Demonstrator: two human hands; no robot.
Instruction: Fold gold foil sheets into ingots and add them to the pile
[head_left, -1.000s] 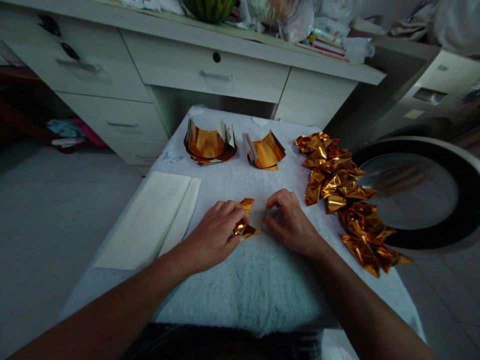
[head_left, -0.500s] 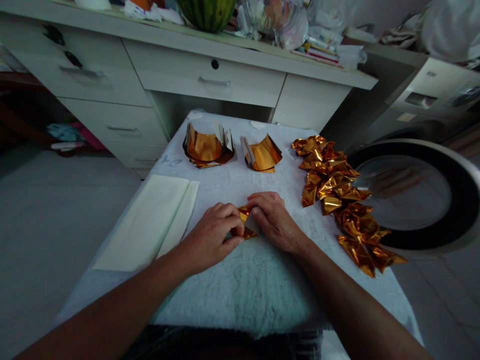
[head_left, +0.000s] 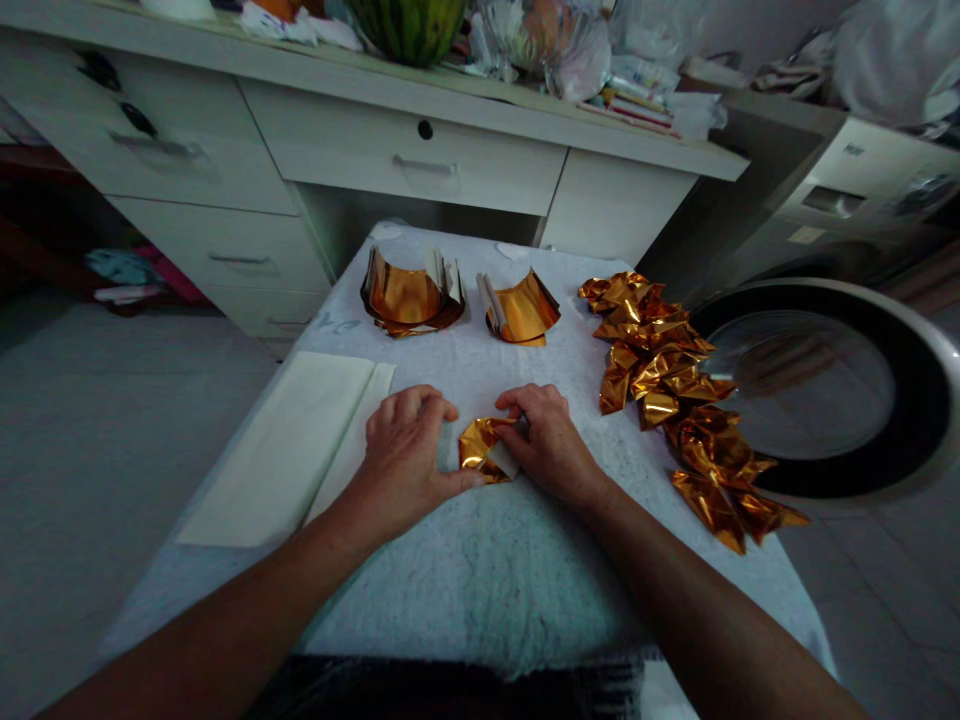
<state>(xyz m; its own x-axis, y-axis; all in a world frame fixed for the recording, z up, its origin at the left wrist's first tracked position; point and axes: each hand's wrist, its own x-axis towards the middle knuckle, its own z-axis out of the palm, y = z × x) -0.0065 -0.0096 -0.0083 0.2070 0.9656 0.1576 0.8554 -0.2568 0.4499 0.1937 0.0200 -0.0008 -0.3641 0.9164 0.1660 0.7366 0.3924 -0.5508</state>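
Crooked creasing is being risked by any one-sided pull, as the gold foil piece (head_left: 472, 442) on the cloth (head_left: 517, 580) is being pinched by the right hand (head_left: 551, 440), the left hand (head_left: 405, 445) being spread at left

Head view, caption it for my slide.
Right hand pinches gold foil on a covered table, left hand open alongside, folded foil pieces to the right.

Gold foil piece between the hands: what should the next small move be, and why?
Probably close the left hand on the left side of the foil piece to steady it: the right hand pinches its right side, where a pale patch shows, while the left hand is open beside it.
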